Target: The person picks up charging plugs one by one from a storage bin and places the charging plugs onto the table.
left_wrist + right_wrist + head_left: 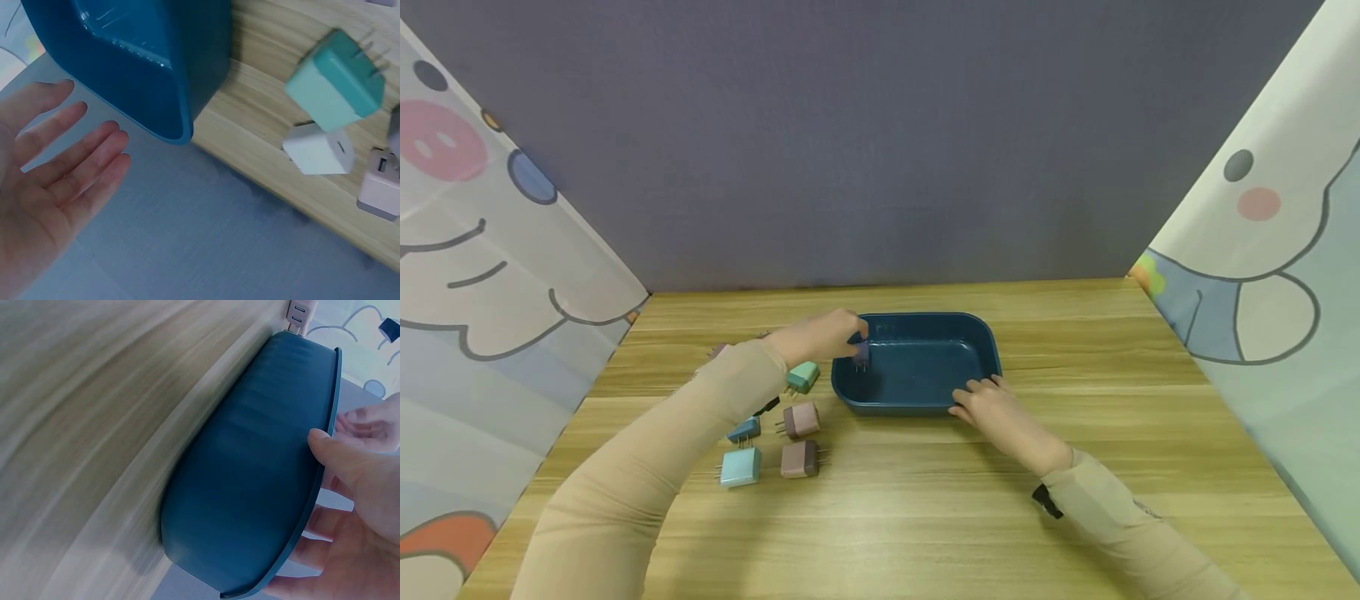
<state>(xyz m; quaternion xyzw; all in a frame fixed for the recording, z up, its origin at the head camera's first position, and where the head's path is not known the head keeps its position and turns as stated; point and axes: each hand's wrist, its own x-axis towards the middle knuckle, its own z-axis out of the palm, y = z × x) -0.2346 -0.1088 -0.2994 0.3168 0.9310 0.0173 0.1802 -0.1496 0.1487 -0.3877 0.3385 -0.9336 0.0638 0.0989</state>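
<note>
A dark blue plastic bin (917, 408) sits on the wooden table. Over its left end is my left hand (823, 336), its fingers extended and nothing in its grasp in the left wrist view. Just below those fingertips, a small purple plug charger (861, 353) shows inside the bin with its prongs downward. My right hand (1000, 417) grips the near right rim, thumb on the outer wall and fingers over the inside. Left of the bin lie a green charger (803, 377), a pink charger (802, 419) and a mauve charger (800, 459).
Further left are a light blue charger (740, 467) and a darker blue charger (745, 429), partly behind my left sleeve. A white charger (319, 148) stands near the table's far edge. A grey panel (880, 150) rises behind the table, with cartoon-printed curtains at both sides.
</note>
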